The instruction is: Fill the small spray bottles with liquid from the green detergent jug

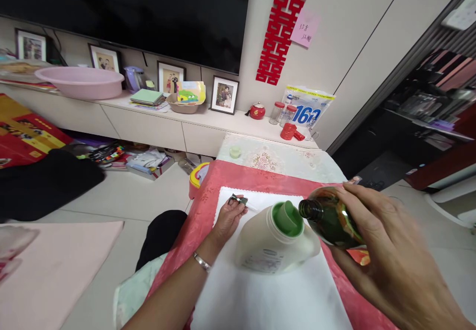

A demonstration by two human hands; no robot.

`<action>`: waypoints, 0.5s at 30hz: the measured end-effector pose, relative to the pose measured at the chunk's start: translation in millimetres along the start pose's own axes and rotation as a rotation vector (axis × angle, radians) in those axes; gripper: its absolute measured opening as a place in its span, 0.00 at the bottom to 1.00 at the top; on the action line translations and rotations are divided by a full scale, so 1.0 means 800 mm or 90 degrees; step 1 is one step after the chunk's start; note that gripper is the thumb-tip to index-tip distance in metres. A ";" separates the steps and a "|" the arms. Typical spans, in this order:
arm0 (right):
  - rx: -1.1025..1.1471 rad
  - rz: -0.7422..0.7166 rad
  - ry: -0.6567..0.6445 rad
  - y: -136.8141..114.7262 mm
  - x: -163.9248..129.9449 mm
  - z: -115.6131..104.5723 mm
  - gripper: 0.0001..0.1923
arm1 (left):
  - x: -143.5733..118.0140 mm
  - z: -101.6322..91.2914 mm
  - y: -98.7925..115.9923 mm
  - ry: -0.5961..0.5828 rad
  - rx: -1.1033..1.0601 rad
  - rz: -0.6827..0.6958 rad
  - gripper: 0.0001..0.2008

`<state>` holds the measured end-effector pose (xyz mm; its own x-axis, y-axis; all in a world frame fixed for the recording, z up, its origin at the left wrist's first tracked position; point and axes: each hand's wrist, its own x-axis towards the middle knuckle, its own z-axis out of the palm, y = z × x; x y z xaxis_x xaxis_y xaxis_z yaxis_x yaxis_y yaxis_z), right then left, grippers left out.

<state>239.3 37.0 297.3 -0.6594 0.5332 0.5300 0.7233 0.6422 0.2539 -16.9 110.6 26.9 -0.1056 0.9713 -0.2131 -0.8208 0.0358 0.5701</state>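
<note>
- Keep right hand (pixel 383 241) clamped on tilted brown bottle (pixel 329 219), mouth just above green spout of white jug (pixel 273 241).
- Rest left hand (pixel 229 214), pinching small cap (pixel 239 200), on white cloth (pixel 267 295).
- Pour slowly, steadily.

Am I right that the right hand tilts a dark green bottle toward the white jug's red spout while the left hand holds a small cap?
Not quite: the spout on the white jug is green, not red, as the head view shows. The right hand does tilt the dark green bottle toward it, and the left hand holds a small cap.
</note>
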 end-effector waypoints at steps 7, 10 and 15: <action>-0.055 -0.022 -0.005 -0.004 0.009 -0.007 0.28 | -0.003 0.004 0.002 -0.002 0.000 -0.008 0.23; -0.076 -0.039 -0.006 -0.005 0.013 -0.007 0.28 | -0.002 0.004 0.001 -0.004 -0.001 -0.010 0.24; -0.109 -0.040 -0.009 -0.008 0.018 -0.010 0.27 | -0.002 0.003 0.000 -0.010 -0.002 -0.011 0.23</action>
<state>227.1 36.0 310.0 -0.7058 0.5038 0.4980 0.7047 0.5712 0.4209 -15.4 109.5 29.2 -0.0827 0.9739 -0.2112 -0.8245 0.0522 0.5634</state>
